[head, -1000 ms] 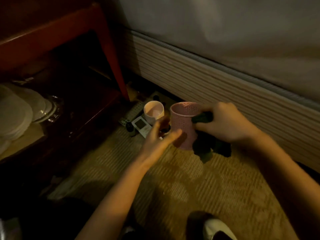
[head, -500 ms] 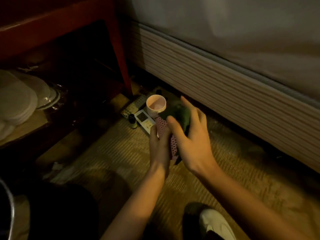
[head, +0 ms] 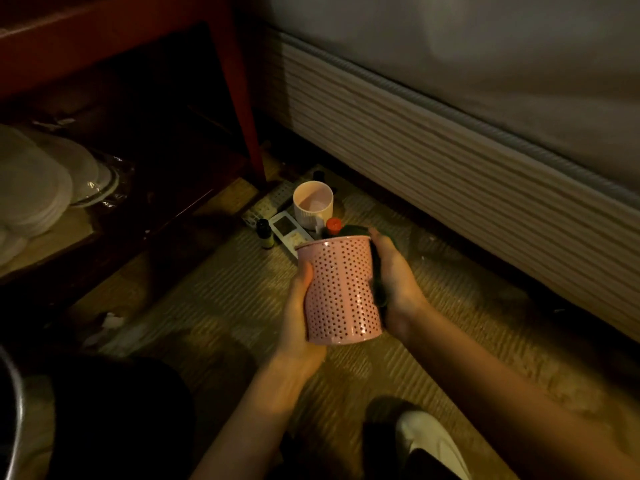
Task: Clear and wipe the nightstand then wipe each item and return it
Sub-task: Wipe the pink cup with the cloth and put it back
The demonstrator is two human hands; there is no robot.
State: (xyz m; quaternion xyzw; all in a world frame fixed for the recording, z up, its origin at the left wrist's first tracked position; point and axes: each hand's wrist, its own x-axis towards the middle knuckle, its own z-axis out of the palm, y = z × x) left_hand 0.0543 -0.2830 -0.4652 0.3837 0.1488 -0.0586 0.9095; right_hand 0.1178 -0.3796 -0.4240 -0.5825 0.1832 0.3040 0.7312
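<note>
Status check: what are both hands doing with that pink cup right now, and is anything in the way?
Left hand grips pink perforated cup. Right hand presses dark cloth to its side. Cup held above the rug; nothing blocking.

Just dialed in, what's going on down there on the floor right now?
A person holds a pink perforated cup above the carpet between both hands. The left hand grips its side; the right hand presses a dark cloth against the other side. A white cup, small bottles and a remote sit on the floor by the bed.
</note>
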